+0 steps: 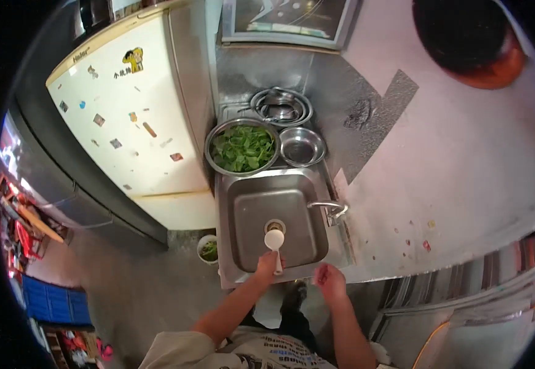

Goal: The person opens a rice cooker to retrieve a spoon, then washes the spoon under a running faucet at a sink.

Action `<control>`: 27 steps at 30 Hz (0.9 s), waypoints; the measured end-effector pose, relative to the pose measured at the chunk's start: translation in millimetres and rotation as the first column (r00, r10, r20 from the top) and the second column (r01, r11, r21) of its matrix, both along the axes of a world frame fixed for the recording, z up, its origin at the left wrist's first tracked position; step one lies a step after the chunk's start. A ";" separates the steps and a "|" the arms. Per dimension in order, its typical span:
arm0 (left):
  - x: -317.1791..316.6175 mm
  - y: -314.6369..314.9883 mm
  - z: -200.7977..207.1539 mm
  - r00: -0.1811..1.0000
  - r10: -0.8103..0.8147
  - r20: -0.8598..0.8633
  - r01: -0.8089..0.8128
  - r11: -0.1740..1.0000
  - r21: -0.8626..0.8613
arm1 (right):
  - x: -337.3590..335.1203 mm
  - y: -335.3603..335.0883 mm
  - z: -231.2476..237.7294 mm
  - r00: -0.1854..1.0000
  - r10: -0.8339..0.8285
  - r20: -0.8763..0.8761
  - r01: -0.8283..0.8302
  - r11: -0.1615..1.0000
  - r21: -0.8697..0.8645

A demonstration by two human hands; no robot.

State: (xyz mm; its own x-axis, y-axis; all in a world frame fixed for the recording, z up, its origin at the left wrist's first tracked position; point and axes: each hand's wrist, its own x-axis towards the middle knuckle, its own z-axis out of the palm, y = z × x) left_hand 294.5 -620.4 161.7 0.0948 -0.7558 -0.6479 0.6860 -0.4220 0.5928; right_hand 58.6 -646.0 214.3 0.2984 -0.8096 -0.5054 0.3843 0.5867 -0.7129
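Observation:
Over the near part of the steel sink (243, 224), my left hand (268, 268) is closed around the handle of a white ladle (274, 240). Its round head hangs above the drain and partly covers it. My right hand (330, 281) hovers by the sink's near right corner, with its fingers curled and no object visible in them. A curved metal faucet (327, 206) reaches over the basin from the right. Behind the basin stands a steel bowl (211, 154) heaped with green leaves (243, 147).
Beside the leaves sit a smaller steel bowl (303, 147) and stacked steel basins (307, 107). A white fridge (120, 123) with stickers rises at the left. On the floor left of the sink, a white bucket (206, 257) holds green scraps. A pale wall (458, 160) borders the right side.

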 end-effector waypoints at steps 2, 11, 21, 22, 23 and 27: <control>-0.2 -14.8 -18.8 0.995 0.099 -0.013 -0.098 0.995 0.018 | 7.5 -40.2 -8.0 0.992 -0.041 0.121 0.018 0.983 0.183; -24.8 -78.3 0.9 0.899 0.424 -0.109 -0.410 0.903 0.126 | 4.0 -152.4 -22.7 0.920 -0.090 0.383 -0.114 0.870 0.479; -25.2 -169.6 4.7 0.860 0.471 -0.196 -0.454 0.882 0.127 | 6.9 -181.7 -24.8 0.876 -0.193 0.442 -0.100 0.824 0.558; -23.4 -175.5 4.4 0.863 0.462 -0.203 -0.442 0.886 0.141 | 9.2 -183.7 -24.0 0.909 -0.167 0.381 -0.082 0.827 0.556; -21.0 -180.3 4.0 0.866 0.454 -0.209 -0.430 0.890 0.155 | 12.3 -183.3 -23.7 0.913 -0.167 0.373 -0.076 0.828 0.555; -18.9 -203.0 7.8 0.859 0.437 -0.266 -0.406 0.899 0.165 | 11.7 -179.3 -32.4 0.974 -0.074 0.215 -0.038 0.878 0.476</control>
State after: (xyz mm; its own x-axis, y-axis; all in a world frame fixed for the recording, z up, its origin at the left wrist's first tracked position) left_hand 275.6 -823.4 169.5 0.1872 -0.6161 -0.7651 0.9451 -0.0993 0.3112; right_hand 70.2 -825.3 182.0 0.4352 -0.4948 -0.7522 0.5118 0.8233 -0.2454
